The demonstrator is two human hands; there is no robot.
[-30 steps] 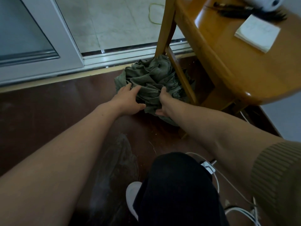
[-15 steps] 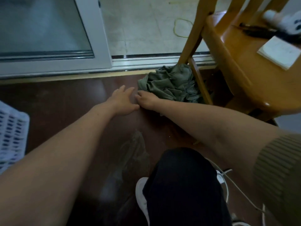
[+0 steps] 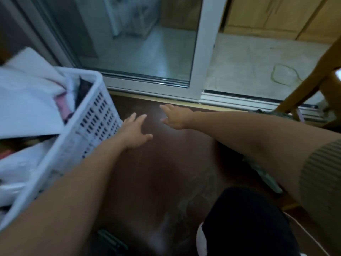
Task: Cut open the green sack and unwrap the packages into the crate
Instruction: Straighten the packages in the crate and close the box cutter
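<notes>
We see both hands empty above the dark floor (image 3: 166, 172), fingers straight and spread, pointing toward the sliding glass door (image 3: 203, 52). The left hand (image 3: 135, 133) is just beside the perforated wall of the white crate (image 3: 96, 119), whose long side runs from the door track toward lower left. The right hand (image 3: 176, 118) is well apart from the green sack (image 3: 273, 113). Only a sliver of it shows beyond the right forearm, by the wooden chair (image 3: 304, 85), so we cannot tell its long axis.

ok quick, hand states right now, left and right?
Left hand: open, fingers spread, holding nothing, beside the white crate.
Right hand: open, fingers extended, holding nothing.
</notes>
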